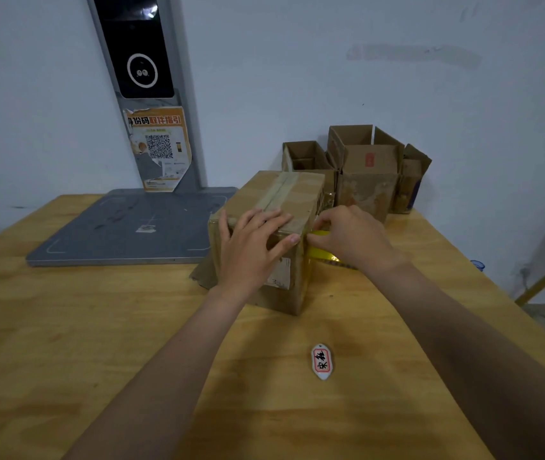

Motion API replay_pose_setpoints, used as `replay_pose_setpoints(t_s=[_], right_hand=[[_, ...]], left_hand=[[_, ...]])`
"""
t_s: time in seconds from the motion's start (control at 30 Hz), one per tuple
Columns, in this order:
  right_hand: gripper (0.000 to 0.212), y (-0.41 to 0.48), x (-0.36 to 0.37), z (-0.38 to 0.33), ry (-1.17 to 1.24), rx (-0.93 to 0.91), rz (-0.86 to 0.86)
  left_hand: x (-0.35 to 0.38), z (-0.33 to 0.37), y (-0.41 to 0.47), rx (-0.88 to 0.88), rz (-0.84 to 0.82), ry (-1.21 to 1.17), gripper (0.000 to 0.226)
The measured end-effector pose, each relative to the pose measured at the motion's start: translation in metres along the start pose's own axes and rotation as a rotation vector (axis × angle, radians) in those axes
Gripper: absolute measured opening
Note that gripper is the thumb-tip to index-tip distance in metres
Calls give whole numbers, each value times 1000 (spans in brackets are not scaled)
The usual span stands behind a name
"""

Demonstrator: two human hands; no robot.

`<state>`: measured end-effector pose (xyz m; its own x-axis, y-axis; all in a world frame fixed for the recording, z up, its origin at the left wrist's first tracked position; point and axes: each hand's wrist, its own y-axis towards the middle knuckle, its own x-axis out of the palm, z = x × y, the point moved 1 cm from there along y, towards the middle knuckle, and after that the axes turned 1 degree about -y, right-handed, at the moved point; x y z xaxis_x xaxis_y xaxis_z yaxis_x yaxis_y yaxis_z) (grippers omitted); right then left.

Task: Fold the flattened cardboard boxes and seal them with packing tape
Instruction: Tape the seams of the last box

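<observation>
Nearer than both hands the worktop (81,343) lies open, bar a small oval tag (321,361). The taped cardboard box (284,197) fills the room under the left hand (251,250). The right hand (354,240), gripping a yellow tape roll (322,254), sits against its side. Left of the hands stands a grey weighing platform (125,227) with its post (151,102); beyond them, open cartons (367,184) line the wall (330,61).

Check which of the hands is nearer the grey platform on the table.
Left. The left hand presses flat on the taped box at its near top edge, just right of the grey platform. The right hand is farther right, past the box's corner, gripping the yellow tape.
</observation>
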<state>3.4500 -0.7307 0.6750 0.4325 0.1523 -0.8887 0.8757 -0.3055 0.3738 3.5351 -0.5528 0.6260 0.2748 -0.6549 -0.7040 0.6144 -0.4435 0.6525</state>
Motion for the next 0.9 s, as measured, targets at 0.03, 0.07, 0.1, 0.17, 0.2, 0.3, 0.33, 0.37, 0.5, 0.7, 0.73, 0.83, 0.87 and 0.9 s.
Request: replay_pose_setpoints(t_s=[0.03, 0.07, 0.1, 0.17, 0.2, 0.3, 0.33, 0.37, 0.5, 0.7, 0.73, 0.83, 0.87, 0.9], right_hand=[[26, 1, 1, -2, -2, 1, -2], [26, 1, 2, -2, -11, 2, 1], [26, 1, 3, -2, -22, 3, 7], [24, -1, 2, -2, -33, 5, 9], [23, -2, 2, -1, -31, 3, 3], [38, 0, 0, -6, -7, -14, -33], [49, 2, 0, -9, 3, -25, -53], [61, 4, -1, -13, 5, -39, -75], [96, 12, -5, -27, -15, -70, -110], [89, 10, -12, -37, -119, -268, 112], [83, 9, -13, -38, -105, -301, 151], [75, 6, -16, -41, -13, -352, 166], [75, 7, -18, -43, 0, -375, 165], [77, 7, -21, -46, 19, -396, 164]], left_hand=[[-2, 0, 0, 4, -17, -13, 56], [-4, -1, 0, 14, -36, -44, 52], [-5, -2, 0, 26, -44, -108, 46], [-11, -7, -4, 21, 24, -346, 37], [-13, -12, -8, -38, 120, -453, 44], [-18, -31, -23, -520, 354, -616, 58], [-16, -34, -26, -672, 310, -695, 57], [-11, -38, -28, -765, 247, -790, 52], [-9, -53, -26, -759, 167, -820, 42], [-30, -61, -15, -580, 173, -734, 50], [-36, -62, -11, -546, 179, -705, 53], [-58, -61, 7, -478, 136, -542, 77], [-66, -61, 13, -465, 113, -489, 84], [-75, -61, 20, -451, 89, -457, 88]])
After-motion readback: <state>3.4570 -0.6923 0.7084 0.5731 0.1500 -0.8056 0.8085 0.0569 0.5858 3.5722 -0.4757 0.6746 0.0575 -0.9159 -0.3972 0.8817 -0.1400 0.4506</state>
